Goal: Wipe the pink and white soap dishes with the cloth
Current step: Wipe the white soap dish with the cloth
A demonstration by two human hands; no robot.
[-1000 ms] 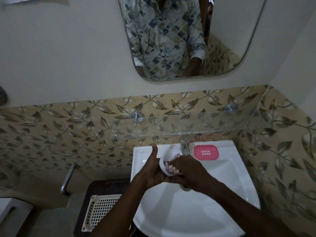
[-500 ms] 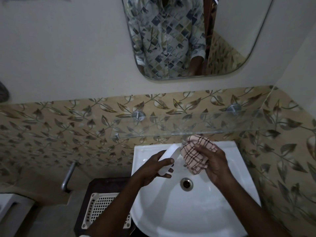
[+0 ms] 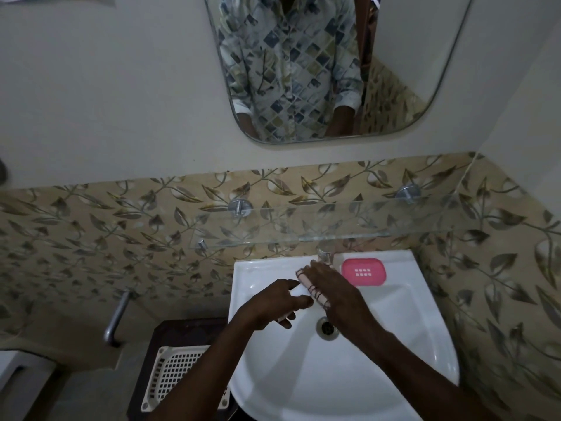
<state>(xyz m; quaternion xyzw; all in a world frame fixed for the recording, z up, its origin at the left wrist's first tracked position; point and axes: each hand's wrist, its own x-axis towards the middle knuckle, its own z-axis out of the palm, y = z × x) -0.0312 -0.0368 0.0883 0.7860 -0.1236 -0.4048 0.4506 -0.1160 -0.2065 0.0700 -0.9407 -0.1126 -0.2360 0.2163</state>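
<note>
The white soap dish [image 3: 300,290] is mostly hidden by the left hand [image 3: 271,303] gripping it; the right hand [image 3: 338,294], fingers nearly straight, presses the cloth [image 3: 307,282] onto it.

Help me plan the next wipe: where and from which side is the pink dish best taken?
Pinch the pink dish across its short width, front and back long edges. It lies flat on the sink ledge, long side left-right, with the tap at its left and a glass shelf overhead, so probably come from the front, low, with the right hand.
</note>
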